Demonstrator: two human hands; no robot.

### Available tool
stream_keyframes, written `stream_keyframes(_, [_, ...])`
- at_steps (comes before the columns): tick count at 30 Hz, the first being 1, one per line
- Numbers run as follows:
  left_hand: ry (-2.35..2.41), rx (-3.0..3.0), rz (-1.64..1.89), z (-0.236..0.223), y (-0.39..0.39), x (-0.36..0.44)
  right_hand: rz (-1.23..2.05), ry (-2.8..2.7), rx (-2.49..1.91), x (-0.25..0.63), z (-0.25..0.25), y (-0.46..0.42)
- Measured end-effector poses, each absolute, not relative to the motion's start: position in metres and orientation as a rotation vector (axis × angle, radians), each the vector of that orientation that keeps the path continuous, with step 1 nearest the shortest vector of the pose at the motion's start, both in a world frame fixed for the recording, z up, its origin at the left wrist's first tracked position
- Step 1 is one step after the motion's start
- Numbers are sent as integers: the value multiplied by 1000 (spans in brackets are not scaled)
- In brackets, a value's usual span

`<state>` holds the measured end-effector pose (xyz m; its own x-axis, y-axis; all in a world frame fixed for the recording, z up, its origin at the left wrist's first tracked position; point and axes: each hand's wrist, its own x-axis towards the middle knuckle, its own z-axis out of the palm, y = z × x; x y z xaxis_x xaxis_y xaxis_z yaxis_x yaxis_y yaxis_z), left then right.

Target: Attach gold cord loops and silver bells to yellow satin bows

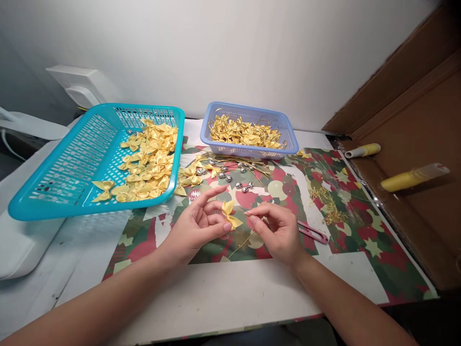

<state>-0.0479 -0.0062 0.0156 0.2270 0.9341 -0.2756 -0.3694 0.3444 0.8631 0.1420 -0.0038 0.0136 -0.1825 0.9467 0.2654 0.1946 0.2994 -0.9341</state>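
Between the thumb and fingers of my left hand [203,218] is a yellow satin ribbon bow [230,215], held up over the patterned paper. My right hand [279,228] pinches a thin wire [246,211] just right of the bow; the wire's tip and the bow look close, but I cannot tell whether they touch. A gold wire [242,245] lies or hangs below the hands. Beyond them are small silver bells [245,186] in clusters, and a bundle of gold wires [248,163]. A pink cutter [312,232] rests beside my right hand.
A turquoise basket [90,211] of loose yellow bows stands at left. Against the wall, a lilac basket [248,150] holds bows with wires attached. Gold wire scraps [333,211] lie at right, near a cardboard wall [414,129] with two yellow tubes [410,179] sticking out.
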Motion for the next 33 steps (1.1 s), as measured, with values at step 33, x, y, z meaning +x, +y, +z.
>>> stream_keyframes(33, [1002,1166,1125,11,-8,-49,1305,-1409,-982,138,13,-7])
